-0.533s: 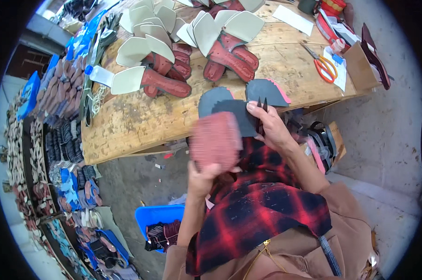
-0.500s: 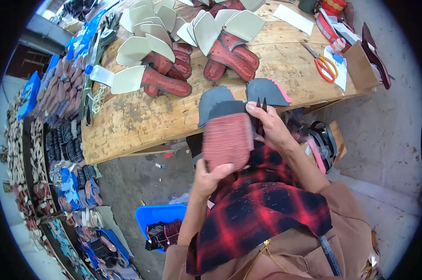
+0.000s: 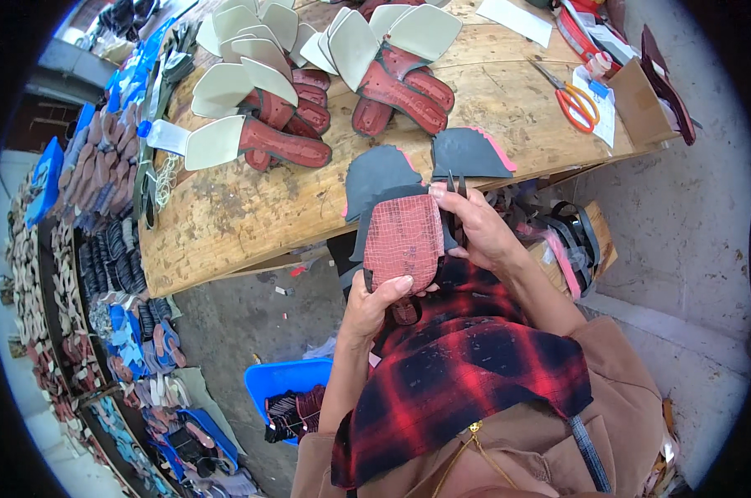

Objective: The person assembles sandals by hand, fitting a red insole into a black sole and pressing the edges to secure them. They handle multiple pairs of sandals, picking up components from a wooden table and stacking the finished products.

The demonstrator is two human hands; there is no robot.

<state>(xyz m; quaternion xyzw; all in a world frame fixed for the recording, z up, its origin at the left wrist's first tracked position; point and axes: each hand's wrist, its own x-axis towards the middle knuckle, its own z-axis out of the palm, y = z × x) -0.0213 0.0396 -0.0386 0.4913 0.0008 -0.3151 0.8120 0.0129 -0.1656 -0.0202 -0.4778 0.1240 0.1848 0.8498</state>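
Observation:
My left hand [image 3: 374, 309] grips the lower end of a red shoe piece [image 3: 404, 241], its thumb lying across the face. Pale grid lines cover that face, and a dark flap [image 3: 399, 194] runs along its far end. Just below shows a small red rounded end [image 3: 406, 313], partly hidden. My right hand [image 3: 477, 222] pinches the piece's far right corner. A dark two-pointed tool, like thread snips [image 3: 462, 184], sticks up from that hand; its handle is hidden. Beyond lie two dark grey curved pieces with pink edges, one left [image 3: 379, 176] and one right [image 3: 473, 156], at the table's front edge.
Red shoe parts [image 3: 286, 143] with cream flaps lie stacked on the wooden table [image 3: 218, 216]. Orange-handled scissors [image 3: 576, 106] lie at right beside a cardboard box [image 3: 641, 104]. A blue bin [image 3: 263, 378] stands on the floor. Racks of shoe parts [image 3: 102, 166] line the left.
The red piece has turned so that its gridded face shows more squarely, and its blur is gone. The small red end below it has come into view. Both hands keep their hold.

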